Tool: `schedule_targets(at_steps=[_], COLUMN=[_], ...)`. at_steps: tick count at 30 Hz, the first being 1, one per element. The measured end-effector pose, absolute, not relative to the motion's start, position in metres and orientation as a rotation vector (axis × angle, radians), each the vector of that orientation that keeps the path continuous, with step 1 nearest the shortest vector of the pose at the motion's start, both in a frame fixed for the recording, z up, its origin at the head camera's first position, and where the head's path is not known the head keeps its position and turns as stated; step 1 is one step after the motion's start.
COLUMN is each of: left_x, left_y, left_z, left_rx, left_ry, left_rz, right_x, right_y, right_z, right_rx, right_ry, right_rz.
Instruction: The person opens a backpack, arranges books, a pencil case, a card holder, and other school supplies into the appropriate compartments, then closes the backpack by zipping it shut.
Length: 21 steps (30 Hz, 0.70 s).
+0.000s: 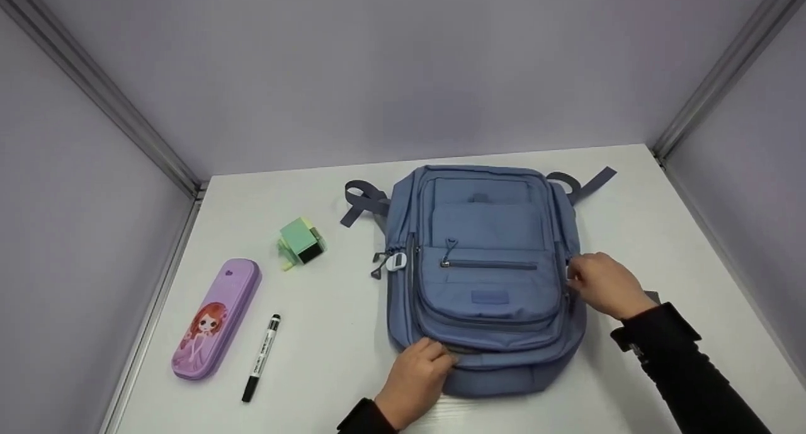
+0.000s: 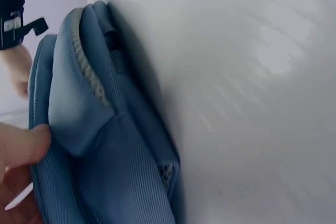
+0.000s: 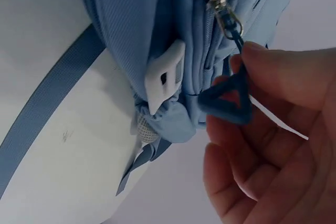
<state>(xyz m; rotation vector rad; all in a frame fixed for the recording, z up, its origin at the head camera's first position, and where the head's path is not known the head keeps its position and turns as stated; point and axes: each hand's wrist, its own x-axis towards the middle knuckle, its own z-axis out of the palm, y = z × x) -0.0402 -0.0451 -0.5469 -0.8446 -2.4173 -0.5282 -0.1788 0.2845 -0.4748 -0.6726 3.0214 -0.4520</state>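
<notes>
Risk of cloth caught in silver metal zip slider (image 3: 218, 2) from slack or sideways tugging, with triangular blue cord pull (image 3: 242, 98) pinched in right hand (image 1: 607, 286) at right side of blue fabric backpack (image 1: 488, 226), and its lower-left edge pinched in left hand (image 1: 415, 383).

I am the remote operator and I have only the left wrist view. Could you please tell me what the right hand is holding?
Observer: The right hand is pinching a triangular zipper pull by its cord.
Operator: Thank you. Is there some hard part close to it, which I should know about?
Observer: Yes, a white clip is close to it, on the side of the backpack.
Operator: And does anything lie apart from the backpack?
Observer: Yes, a purple case, a marker and a green block-like object lie on the person's left side.
</notes>
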Motion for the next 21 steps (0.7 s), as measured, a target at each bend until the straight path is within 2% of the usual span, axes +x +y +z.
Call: schedule_targets(at_steps=[5,9,15,21], left_x=[-0.042,-0.050,-0.089,-0.142], left_y=[-0.059,-0.078,-0.134,-0.203], left_z=[-0.541,-0.534,-0.523,-0.516], left_rx=[-0.883,-0.775,-0.384,0.078], left_ry=[-2.442,-2.435,-2.518,-2.724], left_rz=[-0.692,-0.717,-0.656,-0.654], right_x=[-0.157,-0.140,-0.120,-0.109], right_y=[0.269,0.254,0.233,0.218], right_z=[-0.472,-0.469,-0.469,-0.479], right_rx=[-0.780,-0.889,-1.088,-1.148], right_ry=[3.043,2.988,2.894,2.894], right_rz=[-0.459,-0.455,-0.420,-0.347])
